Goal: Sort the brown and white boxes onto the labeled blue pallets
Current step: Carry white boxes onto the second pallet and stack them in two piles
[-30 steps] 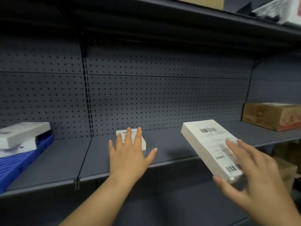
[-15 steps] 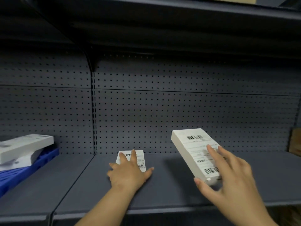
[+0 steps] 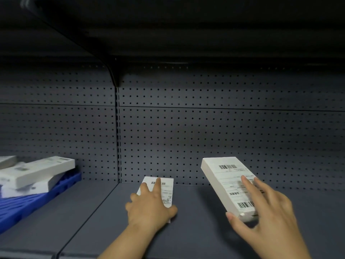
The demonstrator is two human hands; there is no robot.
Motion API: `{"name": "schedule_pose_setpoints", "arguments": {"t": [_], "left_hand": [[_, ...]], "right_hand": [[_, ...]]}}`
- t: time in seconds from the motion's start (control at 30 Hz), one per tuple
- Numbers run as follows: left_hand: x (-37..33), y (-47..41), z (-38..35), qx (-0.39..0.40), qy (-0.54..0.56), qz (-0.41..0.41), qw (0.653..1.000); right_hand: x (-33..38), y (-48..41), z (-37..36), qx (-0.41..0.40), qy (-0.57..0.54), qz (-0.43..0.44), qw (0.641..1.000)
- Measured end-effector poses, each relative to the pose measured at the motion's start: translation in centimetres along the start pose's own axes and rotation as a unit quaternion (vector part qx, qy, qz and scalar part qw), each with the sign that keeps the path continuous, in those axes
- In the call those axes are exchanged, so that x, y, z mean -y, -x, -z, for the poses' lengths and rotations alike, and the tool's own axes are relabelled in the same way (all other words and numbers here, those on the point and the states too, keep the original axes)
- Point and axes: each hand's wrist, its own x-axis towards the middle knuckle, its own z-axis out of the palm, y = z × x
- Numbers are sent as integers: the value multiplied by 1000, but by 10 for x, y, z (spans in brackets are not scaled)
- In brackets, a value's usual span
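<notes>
A small white box [image 3: 166,189] with a barcode label lies flat on the dark grey shelf [image 3: 196,230]. My left hand [image 3: 149,206] rests on top of it, fingers over the label and thumb at its right edge. My right hand [image 3: 261,215] holds a larger white box [image 3: 226,184] tilted above the shelf, thumb under its near corner and fingers on its labelled face. At the far left a blue pallet [image 3: 28,204] carries a loose stack of white boxes [image 3: 37,171].
A perforated grey back panel [image 3: 224,137] closes the shelf behind. The upper shelf [image 3: 186,34] overhangs low, with a bracket [image 3: 115,77] at the upright. A seam in the shelf runs from the upright toward the front left.
My left hand has come down onto the small white box and curled around it. The view has moved closer and leftward; the brown box at the right has left the frame.
</notes>
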Motion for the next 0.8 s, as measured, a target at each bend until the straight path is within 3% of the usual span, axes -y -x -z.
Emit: {"name": "schedule_pose_setpoints", "arguments": {"t": [0.2, 0.37, 0.8], "left_hand": [[24, 33, 58, -147, -2, -58, 987], [78, 52, 113, -226, -9, -42, 973], [301, 64, 204, -264, -19, 43, 963]], "right_hand": [[20, -7, -1, -7, -30, -6, 1000], [65, -7, -11, -4, -65, 10, 998], [294, 38, -59, 76, -131, 25, 988]]}}
